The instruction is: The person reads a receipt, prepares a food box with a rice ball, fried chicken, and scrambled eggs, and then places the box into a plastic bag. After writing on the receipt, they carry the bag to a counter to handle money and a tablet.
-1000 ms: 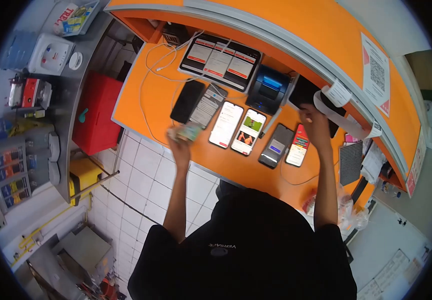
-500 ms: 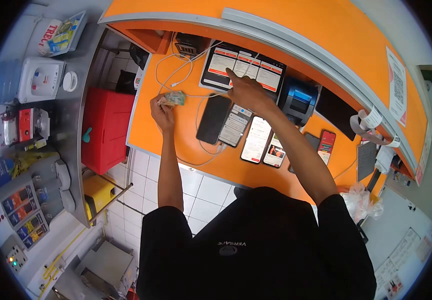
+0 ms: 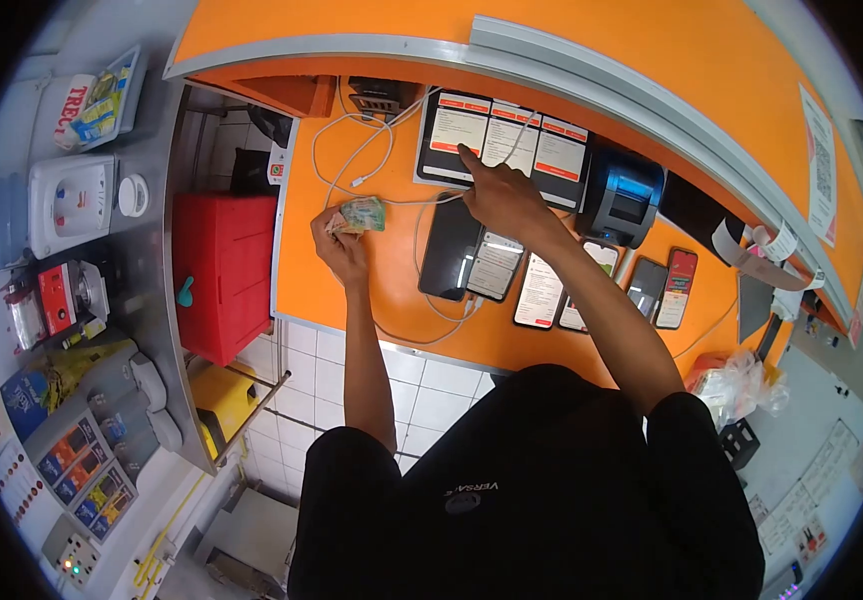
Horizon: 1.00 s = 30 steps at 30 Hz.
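My left hand (image 3: 344, 252) is closed around folded banknotes (image 3: 363, 214), green and pinkish, just above the left part of the orange counter. With its index finger stretched out and holding nothing, my right hand (image 3: 508, 203) touches or hovers just over the lit screen of a tablet (image 3: 444, 165). White panels with red bars fill that screen. Below my right hand lie a dark phone (image 3: 449, 252) and a lit phone (image 3: 497, 262) side by side. Another lit phone (image 3: 539, 290) lies farther right, and my right forearm partly covers the phone beside it.
A white charging cable (image 3: 360, 180) loops over the orange counter (image 3: 342, 308). Right of the tablet stands a receipt printer (image 3: 620, 200). Farther right are a red-screened phone (image 3: 677, 288) and a plastic bag (image 3: 737, 385). An orange shelf overhangs the back; a red box (image 3: 227, 270) stands left.
The view has shifted, so the counter sits differently in frame. My right index finger stays at the tablet's left panel, a little lower on it. My left hand still grips the banknotes.
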### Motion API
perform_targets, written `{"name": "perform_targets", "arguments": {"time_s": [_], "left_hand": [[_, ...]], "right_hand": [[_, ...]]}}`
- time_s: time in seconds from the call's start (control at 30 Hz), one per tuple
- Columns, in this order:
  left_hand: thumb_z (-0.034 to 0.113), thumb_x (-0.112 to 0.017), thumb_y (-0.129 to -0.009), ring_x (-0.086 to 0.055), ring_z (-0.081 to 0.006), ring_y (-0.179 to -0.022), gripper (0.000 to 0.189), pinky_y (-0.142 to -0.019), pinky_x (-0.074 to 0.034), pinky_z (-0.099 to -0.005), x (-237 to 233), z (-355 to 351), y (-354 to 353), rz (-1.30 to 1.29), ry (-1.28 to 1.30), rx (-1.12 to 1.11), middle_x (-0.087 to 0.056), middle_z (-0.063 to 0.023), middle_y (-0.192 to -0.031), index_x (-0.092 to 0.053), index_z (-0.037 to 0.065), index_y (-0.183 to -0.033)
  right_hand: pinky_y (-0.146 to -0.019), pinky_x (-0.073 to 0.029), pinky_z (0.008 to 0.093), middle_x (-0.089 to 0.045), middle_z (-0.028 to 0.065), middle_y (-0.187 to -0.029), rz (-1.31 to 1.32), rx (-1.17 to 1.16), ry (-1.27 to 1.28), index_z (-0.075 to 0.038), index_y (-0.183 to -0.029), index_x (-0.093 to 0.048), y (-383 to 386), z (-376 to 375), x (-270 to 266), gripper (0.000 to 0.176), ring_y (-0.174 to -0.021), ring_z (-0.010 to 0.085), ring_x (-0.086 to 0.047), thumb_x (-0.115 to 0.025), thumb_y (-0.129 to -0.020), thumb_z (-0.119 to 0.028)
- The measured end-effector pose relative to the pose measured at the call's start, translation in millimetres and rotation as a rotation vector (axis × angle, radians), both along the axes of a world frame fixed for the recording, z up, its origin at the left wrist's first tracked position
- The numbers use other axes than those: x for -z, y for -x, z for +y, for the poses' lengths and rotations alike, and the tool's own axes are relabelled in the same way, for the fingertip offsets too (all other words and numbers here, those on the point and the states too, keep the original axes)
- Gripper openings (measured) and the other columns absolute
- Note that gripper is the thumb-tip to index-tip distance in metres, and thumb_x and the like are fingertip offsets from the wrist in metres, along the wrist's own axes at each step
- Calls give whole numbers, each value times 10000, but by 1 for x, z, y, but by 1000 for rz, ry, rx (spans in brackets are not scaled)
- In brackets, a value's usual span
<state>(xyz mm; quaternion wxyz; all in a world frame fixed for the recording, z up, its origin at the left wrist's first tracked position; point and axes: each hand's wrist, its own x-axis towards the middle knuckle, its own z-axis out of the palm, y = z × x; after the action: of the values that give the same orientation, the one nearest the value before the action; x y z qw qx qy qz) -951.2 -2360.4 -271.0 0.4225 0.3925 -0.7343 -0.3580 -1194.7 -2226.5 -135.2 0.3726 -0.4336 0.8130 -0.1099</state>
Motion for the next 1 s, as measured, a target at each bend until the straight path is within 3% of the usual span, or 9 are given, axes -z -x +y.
{"name": "perform_targets", "arguments": {"time_s": [0.03, 0.17, 0.23, 0.57, 0.63, 0.87, 0.93, 1.0], "left_hand": [[145, -402, -980, -586, -223, -931, 282, -838, -478, -322, 2, 0, -1, 1, 16, 8, -579, -144, -1027, -550, -49, -1122], [151, -399, -999, -583, -215, -935, 280, -843, -476, -319, 3, 1, 0, -2, 4, -3, -574, -139, -1030, -543, -55, -1120], [10, -400, -878, -591, -297, -942, 273, -866, -476, -372, 1, 1, 1, 26, -28, -12, -578, -175, -1036, -558, -48, -1093], [-38, -386, -871, -602, -309, -955, 273, -870, -494, -386, 20, -2, -3, 58, -115, -69, -593, -174, -1050, -566, -29, -1076], [137, -398, -1011, -574, -189, -947, 261, -846, -478, -291, 21, -3, -4, 45, -89, -34, -570, -132, -1044, -528, -61, -1120], [202, -410, -1024, -571, -194, -933, 304, -848, -474, -291, 18, -4, -4, 25, 6, 10, -571, -136, -1033, -527, -59, -1125], [11, -400, -880, -604, -322, -957, 256, -867, -495, -384, 22, -5, -5, 40, -47, -33, -592, -189, -1052, -569, -44, -1065], [18, -404, -890, -607, -319, -956, 246, -869, -495, -384, 25, -6, -5, 69, -65, -45, -598, -188, -1047, -570, -42, -1060]], "right_hand": [[-811, -541, 454, -668, 202, -854, -3, 8, -2, -66, -1505, -296, 0, 0, 0, 641, -857, 339, -677, -533, -927, -211], [-784, -547, 447, -665, 184, -838, 44, -5, -5, -49, -1504, -290, -2, 0, 7, 644, -820, 317, -673, -536, -929, -207], [-777, -549, 444, -663, 179, -832, 74, -8, 4, -45, -1504, -288, -1, 0, 9, 647, -810, 310, -672, -539, -930, -206], [-757, -556, 445, -655, 162, -781, 70, 2, 16, -46, -1510, -272, -3, 2, 16, 664, -755, 310, -671, -539, -921, -192], [-754, -557, 445, -655, 166, -777, 70, 2, 21, -48, -1513, -264, -5, 4, 17, 668, -744, 312, -670, -534, -917, -186], [-696, -548, 446, -629, 155, -669, 21, 29, 63, -63, -1528, -213, -19, 21, -15, 694, -644, 311, -653, -508, -912, -183], [-691, -544, 448, -622, 153, -649, -27, 16, 52, -66, -1530, -205, -26, 38, -25, 697, -627, 311, -649, -507, -913, -186], [-700, -539, 466, -610, 173, -633, -110, -9, -10, -102, -1538, -197, -36, 67, -33, 699, -624, 321, -647, -503, -915, -186]]}}
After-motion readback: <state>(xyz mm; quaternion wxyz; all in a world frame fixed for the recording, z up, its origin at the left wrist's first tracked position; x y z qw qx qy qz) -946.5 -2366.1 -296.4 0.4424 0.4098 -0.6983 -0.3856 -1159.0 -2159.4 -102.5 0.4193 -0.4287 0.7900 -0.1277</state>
